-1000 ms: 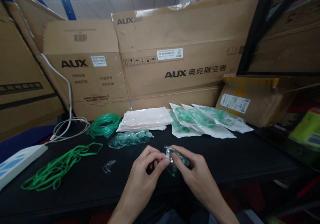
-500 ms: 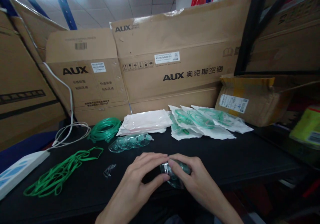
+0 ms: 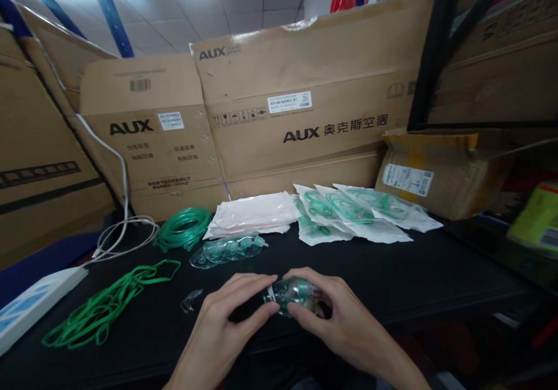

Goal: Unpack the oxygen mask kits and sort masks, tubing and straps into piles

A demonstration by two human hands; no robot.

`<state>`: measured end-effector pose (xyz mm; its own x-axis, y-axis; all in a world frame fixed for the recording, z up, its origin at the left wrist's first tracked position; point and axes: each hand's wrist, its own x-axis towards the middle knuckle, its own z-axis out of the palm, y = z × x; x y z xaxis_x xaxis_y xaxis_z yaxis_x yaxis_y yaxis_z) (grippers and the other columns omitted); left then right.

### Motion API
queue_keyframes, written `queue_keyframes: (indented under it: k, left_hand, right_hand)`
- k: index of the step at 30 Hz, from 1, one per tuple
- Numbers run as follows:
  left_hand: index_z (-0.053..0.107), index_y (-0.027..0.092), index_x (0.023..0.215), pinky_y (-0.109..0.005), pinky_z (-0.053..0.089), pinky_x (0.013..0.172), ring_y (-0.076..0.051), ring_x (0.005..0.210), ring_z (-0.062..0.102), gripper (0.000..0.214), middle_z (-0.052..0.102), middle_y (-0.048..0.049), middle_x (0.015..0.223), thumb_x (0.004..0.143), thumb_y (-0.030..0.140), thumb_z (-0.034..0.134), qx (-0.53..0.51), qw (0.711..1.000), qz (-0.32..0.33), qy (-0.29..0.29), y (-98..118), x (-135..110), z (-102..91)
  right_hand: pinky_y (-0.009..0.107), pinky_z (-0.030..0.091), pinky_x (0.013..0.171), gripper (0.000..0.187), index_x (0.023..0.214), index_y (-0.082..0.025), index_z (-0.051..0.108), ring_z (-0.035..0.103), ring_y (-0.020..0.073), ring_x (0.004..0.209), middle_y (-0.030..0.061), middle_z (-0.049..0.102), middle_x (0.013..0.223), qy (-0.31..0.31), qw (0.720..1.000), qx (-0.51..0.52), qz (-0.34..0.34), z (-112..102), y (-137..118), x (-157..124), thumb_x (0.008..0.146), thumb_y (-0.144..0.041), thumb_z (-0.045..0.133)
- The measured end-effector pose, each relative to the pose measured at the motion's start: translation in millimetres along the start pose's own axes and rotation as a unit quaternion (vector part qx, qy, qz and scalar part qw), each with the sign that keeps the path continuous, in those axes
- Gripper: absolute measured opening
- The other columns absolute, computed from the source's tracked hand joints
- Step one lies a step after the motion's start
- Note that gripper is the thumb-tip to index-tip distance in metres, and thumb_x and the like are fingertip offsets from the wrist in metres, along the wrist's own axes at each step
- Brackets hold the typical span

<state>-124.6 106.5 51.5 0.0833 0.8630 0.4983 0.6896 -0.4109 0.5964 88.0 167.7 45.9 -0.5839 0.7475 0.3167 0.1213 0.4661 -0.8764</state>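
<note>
A clear green plastic oxygen mask [image 3: 294, 292] is held between my hands above the front of the black table. My left hand [image 3: 238, 306] pinches its left end, where a pale strip shows, between thumb and fingers. Around the right end curls my right hand [image 3: 329, 303], its thumb low on the near side. Part of the mask is hidden behind my right fingers. More clear masks [image 3: 229, 249] lie nested in a row behind my hands. Left of my left hand rest several thin metal strips [image 3: 190, 301] and a tangle of green elastic straps [image 3: 108, 306].
Coiled green tubing [image 3: 183, 227] lies near the back, beside a stack of white pouches [image 3: 253, 213]. Filled pouches [image 3: 361, 213] spread to its right. A white power strip [image 3: 41, 303] is at left. Cardboard panels [image 3: 305, 105] and a box [image 3: 436, 175] bound the table.
The mask has turned in my hands, so more of its clear body and the pale strip at its left end show. Both hands have shifted slightly left. My right thumb has moved lower.
</note>
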Motion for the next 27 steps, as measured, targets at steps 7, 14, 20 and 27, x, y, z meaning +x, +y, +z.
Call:
queue_keyframes:
  k: [7, 14, 20, 27]
  left_hand:
    - [0.073, 0.033, 0.123, -0.03, 0.058, 0.092, -0.022, 0.104, 0.071, 0.035, 0.077, -0.0024, 0.114, 0.089, 0.03, 0.074, 0.033, 0.998, 0.043, 0.029, 5, -9, 5.2]
    - [0.073, 0.032, 0.117, -0.031, 0.055, 0.099, -0.021, 0.111, 0.069, 0.025, 0.074, -0.0004, 0.121, 0.094, 0.036, 0.067, 0.111, 0.991, -0.003, 0.069, -11, -19, -29.8]
    - [0.076, 0.029, 0.102, -0.037, 0.058, 0.097, -0.024, 0.108, 0.07, 0.026, 0.078, -0.0005, 0.109, 0.088, 0.05, 0.07, 0.223, 0.971, 0.03, 0.075, -54, -35, -69.2]
    - [0.069, 0.03, 0.123, -0.04, 0.059, 0.094, -0.026, 0.108, 0.069, 0.046, 0.073, -0.0045, 0.119, 0.088, 0.059, 0.065, 0.297, 0.953, 0.001, 0.065, -69, -48, -79.6]
  right_hand:
    - [0.024, 0.043, 0.071, 0.018, 0.097, -0.022, 0.07, 0.062, 0.0166, 0.08, -0.001, 0.072, 0.09, -0.012, 0.999, -0.028, 0.027, 2, -1, 1, 0.094, -0.037, 0.06]
    - [0.025, 0.041, 0.065, 0.023, 0.1, -0.022, 0.069, 0.057, 0.0163, 0.072, -0.0004, 0.067, 0.082, 0.009, 0.998, -0.036, 0.054, 4, 2, 2, 0.092, -0.041, 0.059]
    - [0.026, 0.042, 0.068, 0.026, 0.104, -0.022, 0.069, 0.059, 0.0176, 0.076, 0.0006, 0.069, 0.087, -0.001, 0.998, -0.039, 0.055, 4, 3, 1, 0.091, -0.042, 0.06]
    - [0.026, 0.042, 0.067, 0.023, 0.101, -0.023, 0.069, 0.059, 0.0171, 0.076, 0.0004, 0.069, 0.089, -0.003, 0.998, -0.041, 0.043, 3, 7, 1, 0.092, -0.042, 0.06]
